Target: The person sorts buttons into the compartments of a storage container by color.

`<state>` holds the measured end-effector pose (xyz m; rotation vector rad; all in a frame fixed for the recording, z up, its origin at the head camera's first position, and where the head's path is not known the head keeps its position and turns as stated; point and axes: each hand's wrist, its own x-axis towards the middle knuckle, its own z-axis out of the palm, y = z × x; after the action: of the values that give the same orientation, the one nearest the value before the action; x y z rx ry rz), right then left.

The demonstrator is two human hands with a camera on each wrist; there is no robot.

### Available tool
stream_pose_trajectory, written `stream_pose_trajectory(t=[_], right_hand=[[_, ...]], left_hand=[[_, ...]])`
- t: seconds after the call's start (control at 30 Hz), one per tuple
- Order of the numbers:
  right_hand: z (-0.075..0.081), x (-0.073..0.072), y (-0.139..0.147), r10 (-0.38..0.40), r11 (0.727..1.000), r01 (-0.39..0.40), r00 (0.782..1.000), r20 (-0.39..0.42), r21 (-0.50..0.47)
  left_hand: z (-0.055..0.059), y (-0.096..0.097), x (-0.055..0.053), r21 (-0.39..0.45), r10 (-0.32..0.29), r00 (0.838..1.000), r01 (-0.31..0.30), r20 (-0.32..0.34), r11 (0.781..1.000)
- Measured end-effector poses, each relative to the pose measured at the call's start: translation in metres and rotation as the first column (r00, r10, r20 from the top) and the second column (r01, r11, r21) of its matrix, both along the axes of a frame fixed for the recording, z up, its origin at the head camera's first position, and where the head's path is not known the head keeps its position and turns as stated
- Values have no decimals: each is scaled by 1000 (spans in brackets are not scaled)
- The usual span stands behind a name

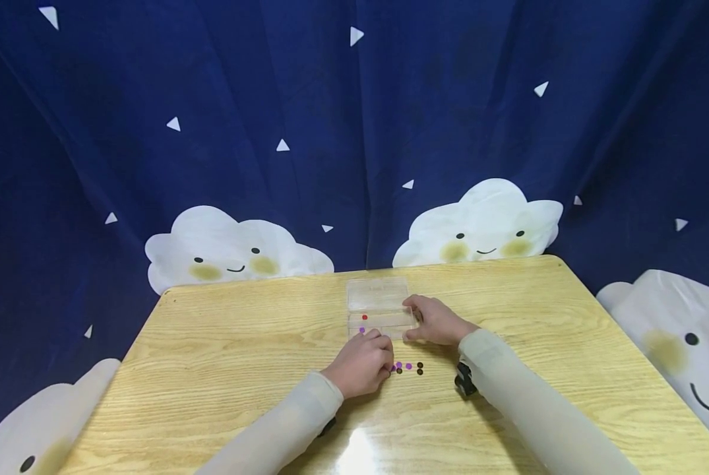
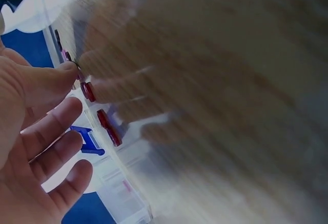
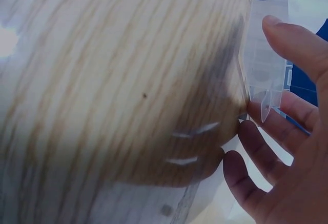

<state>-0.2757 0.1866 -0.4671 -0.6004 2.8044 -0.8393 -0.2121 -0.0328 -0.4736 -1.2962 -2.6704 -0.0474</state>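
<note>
A clear plastic box [image 1: 384, 317] with compartments lies on the table, its transparent lid [image 1: 378, 290] raised at the back. Inside show a red disc [image 1: 365, 317] and a purple disc [image 1: 363, 330]. My right hand [image 1: 440, 320] grips the box's right end, thumb at the near corner and fingers farther back. In front of the box, my left hand [image 1: 365, 363] reaches down to small discs; its thumb tip meets a dark disc [image 2: 77, 66], the index fingertip is hidden, and I cannot tell whether they pinch it. Red discs [image 2: 108, 128] lie beside these fingers, hidden in the head view.
Right of the left hand, purple discs [image 1: 409, 366] and black discs [image 1: 420, 372] lie in short rows on the wooden table [image 1: 241, 343]. Dark blue curtain [image 1: 318, 79] with white clouds hangs behind the table. A dark device [image 1: 465, 379] sits under the right wrist.
</note>
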Motion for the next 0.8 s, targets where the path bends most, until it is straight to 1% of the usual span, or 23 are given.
stream_pose_trajectory(t=[0.33,0.63,0.8], right_hand=[[-1,0,0,10,1000,-10,1000,-20,6],[-2,0,1,15,1000,-15,1000,-12,-1],[-2,-1,2,16,1000,-16,1000,-12,0]], left_hand=[[-1,-2,3,-42,-25,997,22,-79,999],[-2,-2,5,-50,-12,996,7,-93,999],[-2,-1,4,-46,-6,997,2,-82,999]])
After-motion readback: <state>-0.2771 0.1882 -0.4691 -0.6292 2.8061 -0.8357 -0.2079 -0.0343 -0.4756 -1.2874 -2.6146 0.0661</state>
